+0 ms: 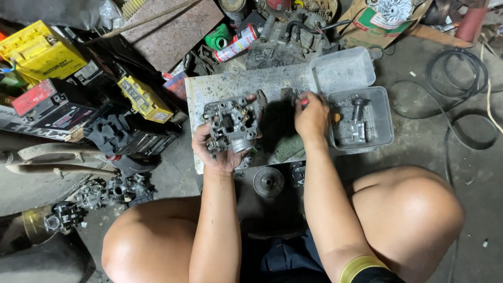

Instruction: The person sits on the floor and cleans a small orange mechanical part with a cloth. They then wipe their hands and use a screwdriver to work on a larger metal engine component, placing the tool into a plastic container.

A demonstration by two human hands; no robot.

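The grey slab (230, 84) is bare along its upper strip, left of the open plastic box (361, 118). Spray cans (236, 44) and engine parts (293, 36) crowd its far edge, batteries (144, 99) block the left, and cables (456, 78) loop across the floor (419, 152) at right.

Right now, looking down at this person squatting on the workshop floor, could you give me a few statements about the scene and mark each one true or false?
1. The left hand holds a grey metal carburetor body. True.
2. The right hand rests on the knee. False: it is raised over the work board, its fingers pinching something small that I cannot make out.
3. The clear plastic box has its lid shut. False: the lid is flipped open and metal parts lie inside.
4. A red-and-white spray can lies beyond the board. True.
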